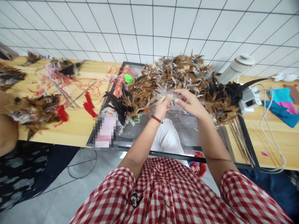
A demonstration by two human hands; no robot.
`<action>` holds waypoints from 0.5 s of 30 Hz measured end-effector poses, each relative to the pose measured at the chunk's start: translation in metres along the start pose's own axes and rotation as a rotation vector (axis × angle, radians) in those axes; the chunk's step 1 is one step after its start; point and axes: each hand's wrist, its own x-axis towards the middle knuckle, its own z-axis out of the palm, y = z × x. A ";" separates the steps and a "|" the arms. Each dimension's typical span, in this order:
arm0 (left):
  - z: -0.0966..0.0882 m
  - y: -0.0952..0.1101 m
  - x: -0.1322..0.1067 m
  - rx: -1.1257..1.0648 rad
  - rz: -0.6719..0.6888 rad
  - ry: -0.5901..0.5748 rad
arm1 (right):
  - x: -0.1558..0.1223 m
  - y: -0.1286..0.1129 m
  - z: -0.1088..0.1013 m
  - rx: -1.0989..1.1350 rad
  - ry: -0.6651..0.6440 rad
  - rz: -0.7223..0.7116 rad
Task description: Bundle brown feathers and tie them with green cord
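My left hand [163, 106], with a beaded bracelet [157, 119] at its wrist, is closed in a pinch over the glass-topped frame. A short bright green string [165, 96] shows at its fingertips. Just to the right, my right hand [189, 103] has its fingers bent but apart, close to the string's end, and I see nothing held in it. Brown feathers [144, 93] lie heaped in bunches around and beyond both hands, with black feathers [122, 104] at the left. More green string [135, 119] lies on the glass to the left.
A black-framed glass panel [140, 148] lies on the wooden table [77, 127]. To the right stand a white bottle [237, 67], a white charger [250, 101] with its cable, and thin sticks [241, 140]. Red string [88, 105] and another person's arm [8, 133] are at the left.
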 end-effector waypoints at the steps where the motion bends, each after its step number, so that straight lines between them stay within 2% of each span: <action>1: 0.000 0.001 0.000 0.007 0.004 0.007 | 0.001 0.003 0.005 0.059 -0.020 0.049; 4: -0.001 0.001 0.001 0.022 0.027 0.026 | 0.005 0.011 0.017 0.155 -0.004 0.209; 6: -0.001 -0.001 0.002 0.030 0.048 0.048 | 0.006 0.014 0.018 0.136 0.037 0.255; 11: -0.002 -0.004 0.004 0.052 0.062 0.134 | 0.007 0.021 0.012 0.048 0.098 0.206; 15: -0.007 -0.008 0.007 0.022 0.033 0.036 | 0.006 0.024 0.010 0.062 0.063 0.143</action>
